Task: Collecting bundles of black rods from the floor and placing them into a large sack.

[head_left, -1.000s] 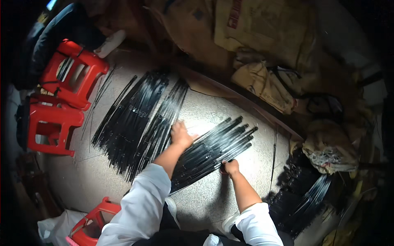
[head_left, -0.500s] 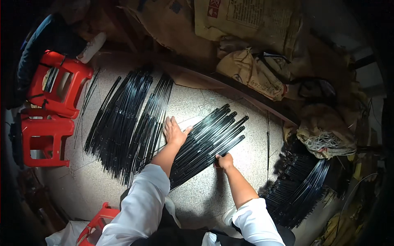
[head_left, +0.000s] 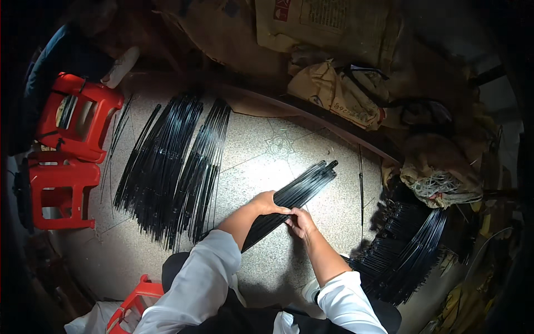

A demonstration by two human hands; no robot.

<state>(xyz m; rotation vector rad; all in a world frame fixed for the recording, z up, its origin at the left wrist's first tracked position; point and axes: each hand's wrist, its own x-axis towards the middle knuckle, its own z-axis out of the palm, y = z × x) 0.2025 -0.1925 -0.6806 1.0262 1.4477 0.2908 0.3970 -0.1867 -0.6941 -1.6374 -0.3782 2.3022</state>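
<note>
A thick bundle of long, thin black rods [head_left: 305,186] is gathered between my hands above the speckled floor, slanting from lower left to upper right. My left hand [head_left: 268,204] is wrapped over its left side. On the other side my right hand [head_left: 302,222] grips it, the two thumbs nearly meeting. What the rods are exactly I cannot make out. To the left, more black rods [head_left: 161,156] lie fanned in a wide pile, with a narrower group [head_left: 203,167] alongside.
Two red plastic stools [head_left: 64,189] stand at the left, near another person's shoe [head_left: 121,67]. A third red stool [head_left: 142,295] is by my left arm. More black rods [head_left: 409,261] are heaped at the right. Sacks [head_left: 339,94] lie behind a long board [head_left: 334,125].
The spread-out rods in front of me have been drawn together into one tight bundle. My left hand moved right and nearer, from flat beside the rods to wrapped round them.
</note>
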